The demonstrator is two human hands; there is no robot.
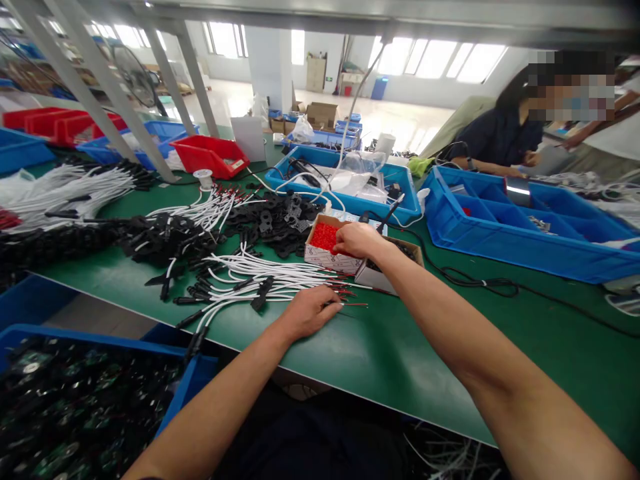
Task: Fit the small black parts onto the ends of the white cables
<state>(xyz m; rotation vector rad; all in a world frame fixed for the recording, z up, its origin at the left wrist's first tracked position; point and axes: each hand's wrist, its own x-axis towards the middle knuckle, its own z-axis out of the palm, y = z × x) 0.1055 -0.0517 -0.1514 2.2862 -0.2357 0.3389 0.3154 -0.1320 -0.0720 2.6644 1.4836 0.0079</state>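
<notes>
My left hand (311,312) is closed round the end of a white cable near the table's front edge. Thin red and dark wires (356,305) stick out past its fingertips. My right hand (361,240) reaches into a small cardboard box (323,257) filled with tiny red plastic parts (324,235). Its fingers are drawn together among those parts, and whatever they pinch is hidden. Beside it stands a second small box (380,277) with dark contents, partly behind my right forearm. Several white cables (270,272) with black connectors lie to the left of my left hand.
Black plastic brackets (285,217) are heaped behind the cables. A blue tray (407,207) and a divided blue bin (500,243) stand farther back. A black cord (550,300) runs across the green table at right. A co-worker (500,133) sits opposite. A blue crate (193,387) is lower left.
</notes>
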